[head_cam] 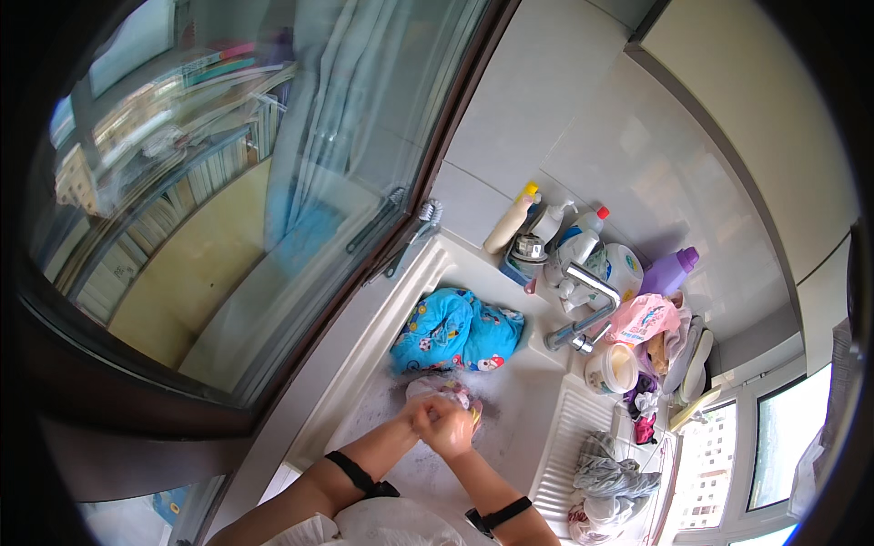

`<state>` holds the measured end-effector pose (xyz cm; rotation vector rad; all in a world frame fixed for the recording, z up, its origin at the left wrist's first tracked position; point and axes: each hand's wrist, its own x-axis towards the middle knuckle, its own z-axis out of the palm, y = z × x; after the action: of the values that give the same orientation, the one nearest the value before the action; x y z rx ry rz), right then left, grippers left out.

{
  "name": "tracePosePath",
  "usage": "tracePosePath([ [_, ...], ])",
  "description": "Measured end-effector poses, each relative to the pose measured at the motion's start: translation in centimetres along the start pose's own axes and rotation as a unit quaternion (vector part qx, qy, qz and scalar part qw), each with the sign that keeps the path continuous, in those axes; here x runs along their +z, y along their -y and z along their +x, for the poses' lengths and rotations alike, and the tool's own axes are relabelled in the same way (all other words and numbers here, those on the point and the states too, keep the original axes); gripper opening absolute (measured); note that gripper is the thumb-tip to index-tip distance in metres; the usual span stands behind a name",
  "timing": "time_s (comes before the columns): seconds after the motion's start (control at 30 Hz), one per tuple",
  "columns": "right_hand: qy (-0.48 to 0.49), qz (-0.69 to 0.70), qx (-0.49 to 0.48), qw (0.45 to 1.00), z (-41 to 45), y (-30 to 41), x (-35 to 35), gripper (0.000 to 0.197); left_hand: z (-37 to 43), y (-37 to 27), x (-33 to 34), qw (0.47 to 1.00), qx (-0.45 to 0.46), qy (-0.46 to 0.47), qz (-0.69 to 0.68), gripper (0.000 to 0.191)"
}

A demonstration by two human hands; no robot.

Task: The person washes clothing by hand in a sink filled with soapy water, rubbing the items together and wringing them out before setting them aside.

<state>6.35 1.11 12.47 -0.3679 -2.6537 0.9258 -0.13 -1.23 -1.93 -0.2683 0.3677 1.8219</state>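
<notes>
My left hand [418, 413] and my right hand [447, 426] are pressed together over the laundry sink [526, 396], both wet. They grip a small wet cloth [447, 390], pale pink with a yellow part that shows beside my right fingers. Most of the cloth is hidden by the hands, so its kind is unclear. Just beyond them, a bundled bright blue fabric [444, 327] with cartoon prints rests in the basin. Soapy, greyish water covers part of the sink bottom.
A chrome faucet [580, 327] rises at the basin's right rim. Several detergent bottles [512, 218] stand behind it. A white tub [611, 368] sits beside the ribbed washboard [563, 437], with grey crumpled clothes [608, 471] to its right. Brushes [427, 215] lean by the glass door [273, 239].
</notes>
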Motion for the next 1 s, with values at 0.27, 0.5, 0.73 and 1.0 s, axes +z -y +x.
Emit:
tracePosePath([
  [0.27, 0.137, 0.164, 0.400, 0.891, 1.0, -13.4, -2.5, 0.046, -3.2, -0.9, 4.8, 0.870, 0.057, -0.210, 0.442, 0.027],
  [0.5, 0.207, 0.544, 0.489, 0.650, 0.1, -13.8, -3.1, 0.081, -6.6, -1.5, 7.0, 0.710, 0.107, 0.065, 0.693, 0.026],
  [0.73, 0.190, 0.477, 0.409, 0.755, 0.0, -13.3, -1.3, 0.034, -6.2, -2.4, 6.9, 0.506, 0.207, -0.155, 0.823, 0.026],
  [1.0, -0.157, 0.222, 0.136, 0.953, 5.2, -9.8, -3.7, 0.007, -6.0, -3.8, 9.6, 0.915, -0.010, -0.288, 0.282, 0.035],
])
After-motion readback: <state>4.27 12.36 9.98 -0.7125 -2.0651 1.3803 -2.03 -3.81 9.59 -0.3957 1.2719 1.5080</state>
